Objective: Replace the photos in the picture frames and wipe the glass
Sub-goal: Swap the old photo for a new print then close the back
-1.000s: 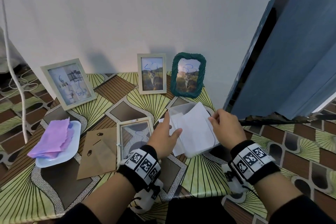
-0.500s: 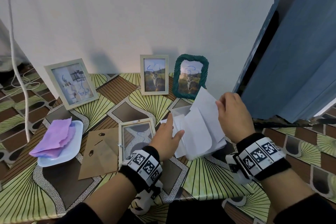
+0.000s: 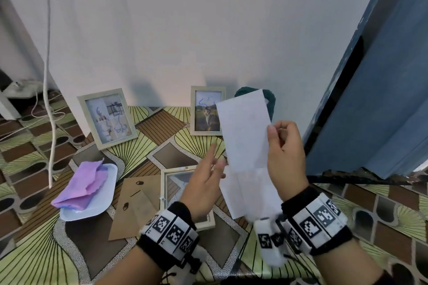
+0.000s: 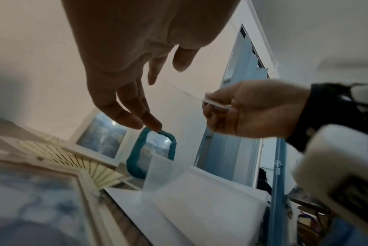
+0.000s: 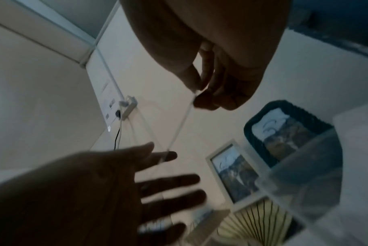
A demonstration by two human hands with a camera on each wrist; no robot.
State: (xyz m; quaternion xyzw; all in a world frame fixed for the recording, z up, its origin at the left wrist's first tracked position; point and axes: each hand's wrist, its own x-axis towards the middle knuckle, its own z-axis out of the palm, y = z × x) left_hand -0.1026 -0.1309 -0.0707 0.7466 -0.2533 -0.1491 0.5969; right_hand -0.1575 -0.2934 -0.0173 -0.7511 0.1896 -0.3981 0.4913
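Two wrist views show photo (image 4: 217, 105) edge-on, right hand (image 4: 248, 109) pinching

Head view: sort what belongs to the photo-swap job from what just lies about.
Job:
- white photo, pinched by right hand
- left hand, open
- opened frame
- brown backing board
- purple cloth
- three standing frames

Lying about:
- white cord
- blue door

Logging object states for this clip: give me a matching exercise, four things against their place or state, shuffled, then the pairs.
Things:
1. white sheet
2. purple cloth
3. empty frame
4. left hand

States:
A. lying flat on the table
B. open, fingers spread
C. pinched by the right hand, raised
D. on the white tray

Pairs: 1-C, 2-D, 3-A, 4-B
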